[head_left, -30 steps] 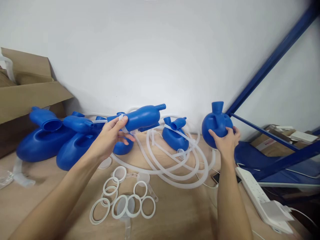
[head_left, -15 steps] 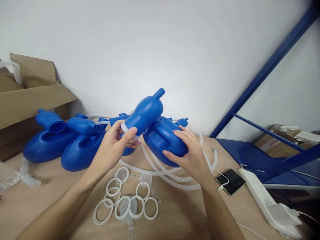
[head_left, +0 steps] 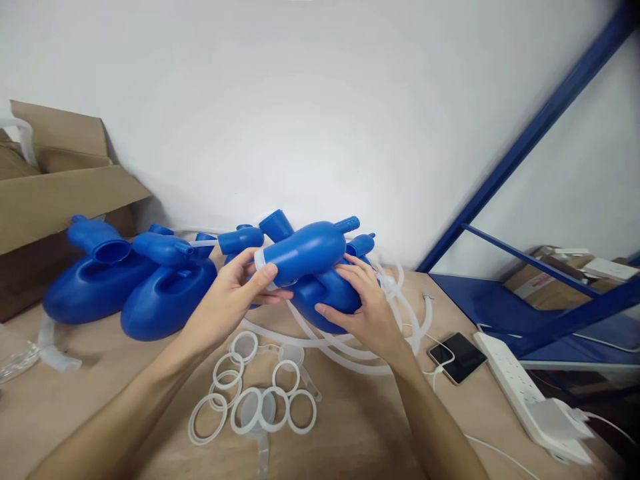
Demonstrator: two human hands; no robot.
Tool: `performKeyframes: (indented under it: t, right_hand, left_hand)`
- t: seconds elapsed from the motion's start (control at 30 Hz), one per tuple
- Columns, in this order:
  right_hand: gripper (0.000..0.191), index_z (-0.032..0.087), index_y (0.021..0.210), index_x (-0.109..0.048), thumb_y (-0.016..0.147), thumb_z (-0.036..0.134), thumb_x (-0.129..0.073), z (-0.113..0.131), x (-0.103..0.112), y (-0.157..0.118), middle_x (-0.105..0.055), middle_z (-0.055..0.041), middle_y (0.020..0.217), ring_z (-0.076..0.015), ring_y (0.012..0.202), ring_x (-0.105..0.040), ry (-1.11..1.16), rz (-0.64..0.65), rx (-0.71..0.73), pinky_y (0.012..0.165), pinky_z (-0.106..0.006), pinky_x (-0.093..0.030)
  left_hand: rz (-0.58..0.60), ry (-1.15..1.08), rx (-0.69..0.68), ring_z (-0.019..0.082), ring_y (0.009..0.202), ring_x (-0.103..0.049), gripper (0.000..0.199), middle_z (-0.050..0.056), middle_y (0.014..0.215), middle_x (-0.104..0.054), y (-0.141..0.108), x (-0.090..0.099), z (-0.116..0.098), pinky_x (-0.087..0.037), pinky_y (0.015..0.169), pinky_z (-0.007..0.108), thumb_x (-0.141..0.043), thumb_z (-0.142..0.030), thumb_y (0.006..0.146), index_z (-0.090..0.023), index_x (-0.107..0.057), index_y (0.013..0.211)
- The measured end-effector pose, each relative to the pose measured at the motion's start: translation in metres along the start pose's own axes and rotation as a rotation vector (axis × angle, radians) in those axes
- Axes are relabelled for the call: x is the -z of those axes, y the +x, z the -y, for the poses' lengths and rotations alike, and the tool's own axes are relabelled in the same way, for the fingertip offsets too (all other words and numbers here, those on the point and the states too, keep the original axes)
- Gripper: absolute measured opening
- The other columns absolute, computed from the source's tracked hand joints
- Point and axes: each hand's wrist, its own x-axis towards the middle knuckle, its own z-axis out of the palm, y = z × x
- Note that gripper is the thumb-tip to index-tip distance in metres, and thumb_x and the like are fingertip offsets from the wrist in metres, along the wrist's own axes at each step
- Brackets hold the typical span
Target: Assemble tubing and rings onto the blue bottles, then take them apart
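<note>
Blue spout pc dips, neck of btl now showing behind!
L hand grips pc's wide end, R hand clasps btl, both over desk twd back edge: pcs close, seemingly unjoined.

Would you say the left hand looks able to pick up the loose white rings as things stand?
Probably not without letting go first: the left hand holds a blue spout. Otherwise, the loose white rings lie in the open.
</note>
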Motion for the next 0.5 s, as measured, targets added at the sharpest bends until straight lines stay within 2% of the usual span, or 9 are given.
performKeyframes:
  t: [0.1,0.17,0.23,0.3,0.4,0.5]
  right_hand:
    - [0.045,0.027,0.122,-0.065,0.085,0.043,-0.084,0.0,0.008,0.001,-0.072,-0.0085,0.126,-0.0364,0.14,-0.054,-0.016,-0.008,0.011,0.113,-0.061,-0.049]
    - [0.045,0.026,0.12,-0.066,0.084,0.045,-0.084,-0.002,0.018,0.002,-0.073,-0.0097,0.125,-0.037,0.139,-0.056,-0.052,-0.043,-0.002,0.112,-0.061,-0.049]
    - [0.047,0.025,0.118,-0.067,0.082,0.05,-0.084,-0.011,0.032,0.003,-0.072,-0.0102,0.126,-0.0372,0.136,-0.058,-0.097,-0.119,-0.053,0.113,-0.061,-0.049]
    - [0.053,0.024,0.118,-0.068,0.079,0.056,-0.084,-0.03,0.049,0.002,-0.07,-0.0107,0.131,-0.037,0.132,-0.06,-0.144,-0.257,-0.159,0.113,-0.061,-0.048]
    - [0.067,0.02,0.125,-0.067,0.075,0.061,-0.084,-0.079,0.077,-0.004,-0.066,-0.0143,0.137,-0.0374,0.128,-0.063,-0.24,-0.498,-0.406,0.112,-0.06,-0.048]
    - [0.072,0.013,0.128,-0.067,0.076,0.061,-0.082,-0.141,0.103,-0.018,-0.067,-0.0196,0.134,-0.0419,0.128,-0.06,-0.42,-0.617,-0.572,0.114,-0.062,-0.045]
  left_hand:
    - [0.127,-0.028,0.032,0.03,0.095,-0.08,0.079,0.013,0.126,-0.074,-0.001,0.002,0.003,-0.068,0.079,0.036,-0.077,-0.075,0.077,-0.023,-0.058,0.134]
    - [0.215,-0.036,0.039,0.033,0.103,-0.078,0.089,0.018,0.147,-0.062,-0.002,0.005,0.003,-0.068,0.077,0.038,-0.076,-0.075,0.077,-0.029,-0.051,0.148]
    - [0.215,-0.012,0.014,0.033,0.107,-0.077,0.093,0.017,0.165,-0.043,-0.003,0.011,0.001,-0.068,0.074,0.037,-0.081,-0.068,0.077,-0.038,-0.044,0.156]
    - [0.133,0.06,-0.043,0.029,0.103,-0.077,0.092,0.013,0.171,-0.034,-0.002,0.019,-0.004,-0.067,0.072,0.034,-0.088,-0.055,0.076,-0.044,-0.044,0.156]
    - [0.029,0.186,-0.115,0.025,0.097,-0.077,0.077,0.012,0.162,-0.049,0.0,0.037,-0.014,-0.064,0.07,0.029,-0.086,-0.049,0.08,-0.037,-0.055,0.149]
    - [-0.06,0.349,-0.137,0.025,0.097,-0.075,0.068,0.01,0.141,-0.068,0.004,0.063,-0.026,-0.062,0.072,0.026,-0.082,-0.054,0.082,-0.029,-0.063,0.142]
